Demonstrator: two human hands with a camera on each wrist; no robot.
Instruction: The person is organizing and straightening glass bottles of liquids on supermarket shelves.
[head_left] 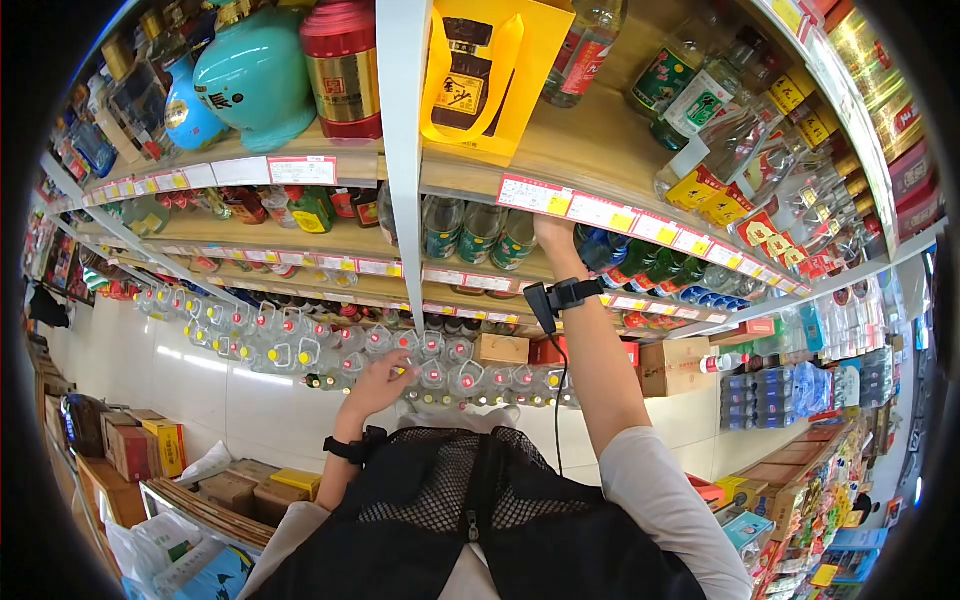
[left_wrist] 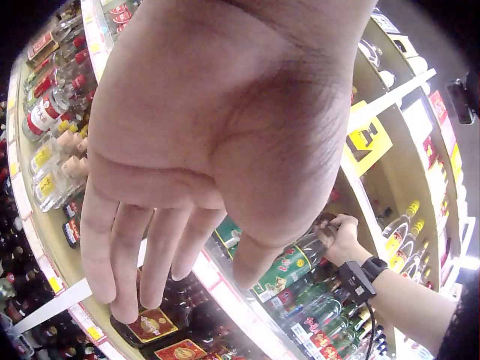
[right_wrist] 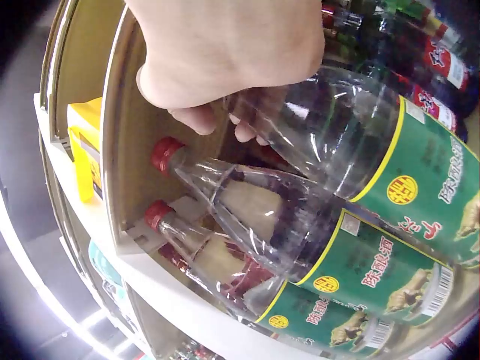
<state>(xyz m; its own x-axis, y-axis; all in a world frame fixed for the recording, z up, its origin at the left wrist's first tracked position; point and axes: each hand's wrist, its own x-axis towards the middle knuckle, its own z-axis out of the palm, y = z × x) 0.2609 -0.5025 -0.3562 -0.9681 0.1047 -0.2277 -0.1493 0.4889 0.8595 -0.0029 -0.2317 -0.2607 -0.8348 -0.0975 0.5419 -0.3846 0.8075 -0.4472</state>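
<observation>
While shelved, bottle (right_wrist: 352, 139) in right hand (right_wrist: 225, 45).

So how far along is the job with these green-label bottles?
Looks done: two clear, red-capped bottles with green labels stand on the shelf. In hand: the right hand grips the top of a third such bottle beside them. Left: letting it go; the left hand is open, empty.

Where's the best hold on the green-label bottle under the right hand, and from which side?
Probably best to take the green-label bottle at its narrow neck, where the right hand curls its fingers. Come from the open shelf front: neighbouring red-capped bottles crowd its body, and the shelf board sits close over the caps.
</observation>
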